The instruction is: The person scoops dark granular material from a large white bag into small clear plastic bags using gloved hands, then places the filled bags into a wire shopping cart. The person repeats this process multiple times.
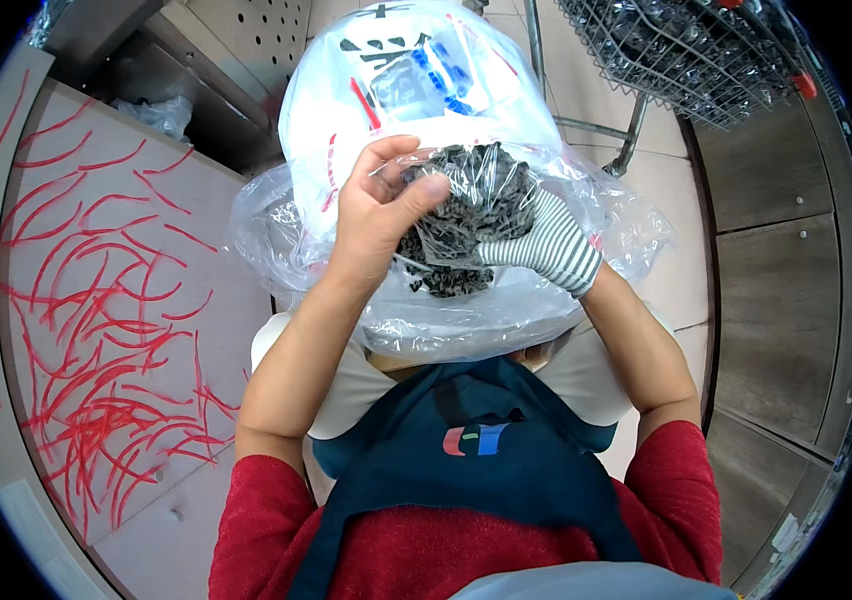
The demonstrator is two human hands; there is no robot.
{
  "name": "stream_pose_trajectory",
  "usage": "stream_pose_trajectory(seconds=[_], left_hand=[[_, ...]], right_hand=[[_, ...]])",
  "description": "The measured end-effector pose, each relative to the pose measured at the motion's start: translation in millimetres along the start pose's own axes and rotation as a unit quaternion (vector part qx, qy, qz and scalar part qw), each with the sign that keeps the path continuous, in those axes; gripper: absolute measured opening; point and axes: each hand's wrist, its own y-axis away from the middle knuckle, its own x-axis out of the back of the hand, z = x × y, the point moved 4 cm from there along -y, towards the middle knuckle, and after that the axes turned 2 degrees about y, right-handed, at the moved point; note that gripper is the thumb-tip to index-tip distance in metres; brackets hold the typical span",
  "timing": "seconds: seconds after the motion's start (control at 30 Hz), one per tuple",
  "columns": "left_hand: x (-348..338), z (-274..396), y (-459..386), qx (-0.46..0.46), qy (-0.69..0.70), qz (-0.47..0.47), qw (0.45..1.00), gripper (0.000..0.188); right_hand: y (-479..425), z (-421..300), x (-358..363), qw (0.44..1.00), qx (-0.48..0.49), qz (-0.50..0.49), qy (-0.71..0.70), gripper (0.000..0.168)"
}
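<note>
A small clear plastic bag (463,217) filled with dark, crinkled dried pieces, apparently black fungus, is between my two hands. My left hand (388,199), bare, pinches the bag's upper left edge between thumb and fingers. Around its right side and underside curls my right hand (553,247), in a grey-and-white striped glove. More loose dark pieces (456,282) lie just below it, inside a large clear plastic liner (456,330) spread open before me. A thin pale rod or rim (412,262) shows at the left of these pieces; the rest of it is hidden.
Beyond the liner bulges a white printed sack (321,105). A wire shopping cart (636,142) holding shiny dark packets (696,52) stands at upper right. Wood-look cabinet panels (778,292) line the right side. At left is a pale panel (208,225) covered in red strokes.
</note>
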Motion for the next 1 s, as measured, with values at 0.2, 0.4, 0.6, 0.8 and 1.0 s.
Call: stream_pose_trajectory(seconds=[0.2,0.4,0.6,0.8,1.0], left_hand=[[7,-5,0,0.044,-0.064,0.032,0.996,0.055],[16,-9,-1,0.014,-0.083,0.043,0.996,0.037],[25,-8,0,0.019,-0.037,0.135,0.990,0.029],[10,-9,6,0.046,-0.025,0.029,0.998,0.064],[-2,-16,11,0.084,-0.127,0.024,0.988,0.058]], right_hand=[[-4,8,-14,0.999,-0.036,0.003,-0.025,0.083],[-4,15,-24,0.999,-0.029,-0.017,0.008,0.082],[2,1,-27,0.997,-0.038,-0.047,-0.038,0.074],[6,3,-26,0.996,-0.058,-0.029,-0.065,0.073],[9,3,-18,0.998,-0.029,-0.031,-0.046,0.075]])
